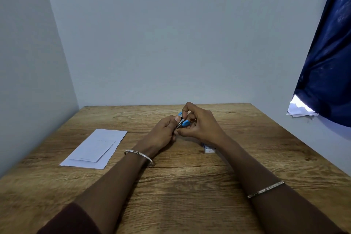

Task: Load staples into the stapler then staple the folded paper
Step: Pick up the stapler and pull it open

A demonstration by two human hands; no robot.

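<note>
Between both hands, above the middle of the far half of the surface, a small blue-and-metal stapler (pixel 182 121) is held: the left hand (pixel 164 130) wraps its near end in a closed grip, the right hand (pixel 199 123) pinches its top. Well to the left, a folded white sheet of paper (pixel 95 148) lies flat with open room around it. A small white box (pixel 209 149) peeks from under the right wrist. The wood-grain surface (pixel 190 186) meets pale walls (pixel 171 34) at left and back; a dark blue curtain (pixel 326 53) hangs right.

Dim, cool, even light, brighter gap under the curtain (pixel 300 107) at right, wide-angle bowing at edges
</note>
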